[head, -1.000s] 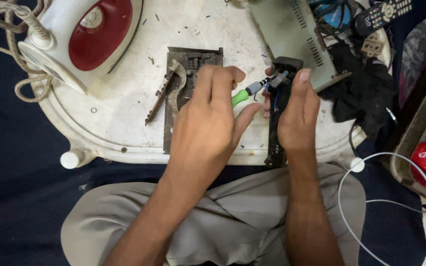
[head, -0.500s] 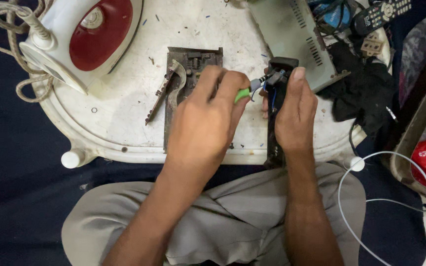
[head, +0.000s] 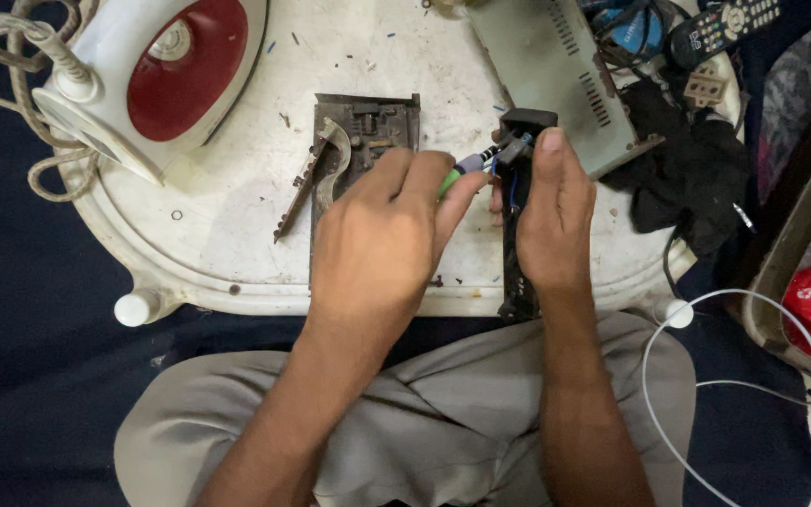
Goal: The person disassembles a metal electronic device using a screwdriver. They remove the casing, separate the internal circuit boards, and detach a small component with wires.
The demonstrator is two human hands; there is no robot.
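Here the left hand (head: pixel 382 235) curls knuckles-up around a green-handled screwdriver (head: pixel 462 169), tip at the black plastic part (head: pixel 516 188) (standing on the white worktop (head: pixel 237 235)), which the right hand (head: pixel 556 211) grips closed.

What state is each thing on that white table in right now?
Left hand: gripping a green-handled tool.
Right hand: holding a black part upright.
Iron: lying flat, cord coiled.
Metal plate: flat, insides exposed.
Grey box: lying on the table.
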